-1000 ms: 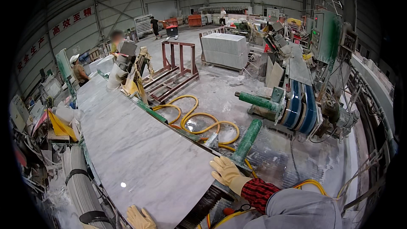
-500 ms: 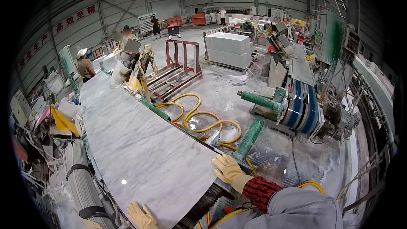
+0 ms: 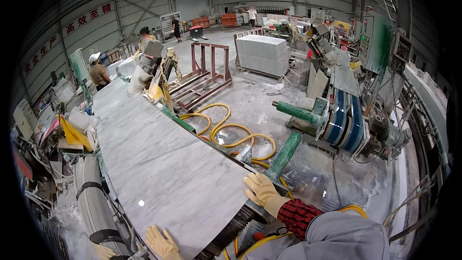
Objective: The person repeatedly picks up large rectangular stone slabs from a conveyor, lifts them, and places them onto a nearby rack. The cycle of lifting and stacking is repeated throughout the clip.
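A long white-grey marble slab point(image 3: 166, 163) with fine streaks runs from the lower middle to the far left. My right hand point(image 3: 263, 191), in a cream rubber glove below a red-and-black checked sleeve, rests open on the slab's near right corner. At its near left edge lies my left hand point(image 3: 161, 243), gloved alike, fingers stretched out; the lower edge of the picture cuts it off. Part of another cream glove point(image 3: 103, 251) shows further left; I cannot tell whether anyone wears it. Dark ridged bellows point(image 3: 233, 228) lie under the slab's near end.
A green post point(image 3: 286, 154) stands beside my right hand, with a yellow hose point(image 3: 228, 127) coiled on the wet floor. Left of the slab runs a strapped grey bundle point(image 3: 94, 192). Beyond are a rusty frame point(image 3: 211, 79), stacked stone blocks point(image 3: 262, 53), blue-belted machinery point(image 3: 344, 120) and several people.
The view has shifted slightly, so the scene sits a little lower and further right. Both hands stay on the slab. A distant person in black has lowered an outstretched arm.
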{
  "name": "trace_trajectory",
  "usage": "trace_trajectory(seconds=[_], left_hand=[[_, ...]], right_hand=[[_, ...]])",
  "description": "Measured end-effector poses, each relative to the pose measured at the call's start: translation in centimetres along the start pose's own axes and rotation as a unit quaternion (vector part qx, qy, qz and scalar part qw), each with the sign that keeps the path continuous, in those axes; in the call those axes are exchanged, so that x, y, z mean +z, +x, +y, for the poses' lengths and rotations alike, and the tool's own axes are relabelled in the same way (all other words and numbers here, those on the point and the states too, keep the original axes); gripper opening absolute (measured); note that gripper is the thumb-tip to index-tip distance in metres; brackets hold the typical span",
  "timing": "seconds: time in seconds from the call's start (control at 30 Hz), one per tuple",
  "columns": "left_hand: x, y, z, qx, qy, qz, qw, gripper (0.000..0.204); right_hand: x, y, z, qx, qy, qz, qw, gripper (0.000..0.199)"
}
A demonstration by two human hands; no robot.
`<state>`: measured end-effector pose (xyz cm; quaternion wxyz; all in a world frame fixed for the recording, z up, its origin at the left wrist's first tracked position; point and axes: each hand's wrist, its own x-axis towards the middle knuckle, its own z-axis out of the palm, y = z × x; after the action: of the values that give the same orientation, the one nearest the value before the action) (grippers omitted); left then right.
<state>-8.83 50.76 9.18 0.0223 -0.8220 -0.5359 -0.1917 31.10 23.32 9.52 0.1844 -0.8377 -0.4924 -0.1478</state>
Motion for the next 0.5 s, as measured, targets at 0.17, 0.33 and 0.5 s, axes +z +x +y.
trace_trajectory(seconds=[0.17, 0.33, 0.5], left_hand=[[-0.2, -0.2, 0.3, -0.007, -0.007, -0.006, 1.000, 0.054], [0.1, 0.0, 0.7, 0.007, -0.007, -0.011, 1.000, 0.054], [-0.6, -0.2, 0.8, 0.000, -0.006, -0.007, 1.000, 0.053]], right_hand=[[-0.6, -0.2, 0.0, 0.002, 0.011, -0.005, 1.000, 0.052], [-1.1, -0.7, 0.1, 0.006, 0.012, 0.022, 1.000, 0.051], [-1.1, -0.8, -0.1, -0.006, 0.020, 0.038, 0.999, 0.050]])
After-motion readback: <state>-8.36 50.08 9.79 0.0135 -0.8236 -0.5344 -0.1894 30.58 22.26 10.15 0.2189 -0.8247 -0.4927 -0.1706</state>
